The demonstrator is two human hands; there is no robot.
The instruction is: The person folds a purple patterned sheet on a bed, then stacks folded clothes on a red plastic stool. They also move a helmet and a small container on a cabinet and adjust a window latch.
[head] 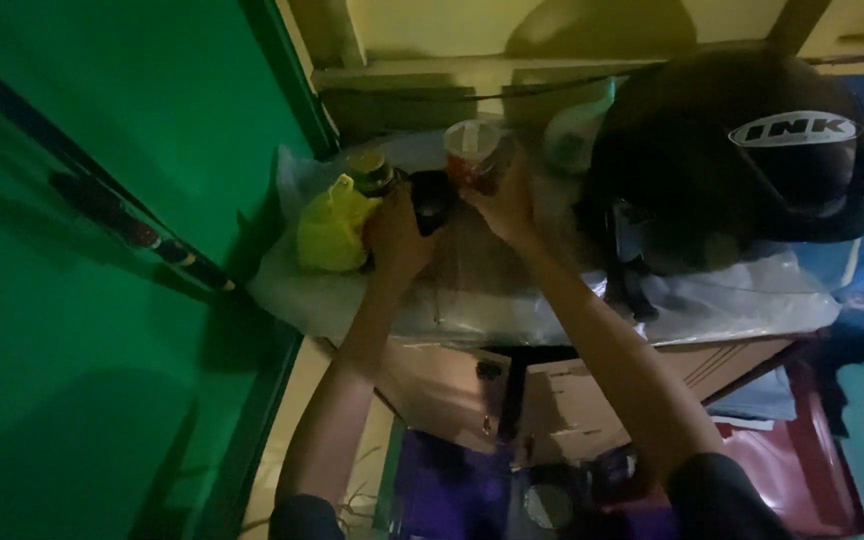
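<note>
A: What is in each hand?
B: The left hand [395, 232] grips a dark round container [430, 200]; the right hand [505, 205] clasps a red cup [473, 152], up on the plastic-covered cabinet top [512, 310].
A: Nearby?
B: A crumpled yellow bag [330, 228] and a glossy black helmet [732, 160].

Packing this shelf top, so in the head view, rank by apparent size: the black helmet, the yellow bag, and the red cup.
1. Black helmet, by far the largest.
2. Yellow bag.
3. Red cup, held by the right hand, smallest.
</note>
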